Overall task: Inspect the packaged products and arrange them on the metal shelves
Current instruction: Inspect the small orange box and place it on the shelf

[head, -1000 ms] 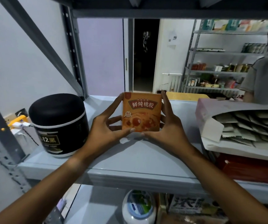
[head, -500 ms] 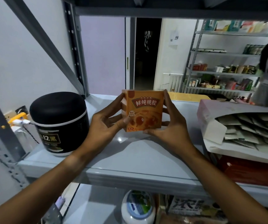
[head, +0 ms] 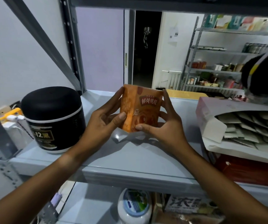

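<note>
Two hands around orange box, its back face hidden.

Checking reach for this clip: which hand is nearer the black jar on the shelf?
Left. The left hand grips the orange box just right of the black jar; the right hand is on the box's far side.

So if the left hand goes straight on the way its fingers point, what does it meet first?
The left hand already holds the orange box. Its fingers point up and right, so the box comes first. Depth beyond it is unclear.
</note>
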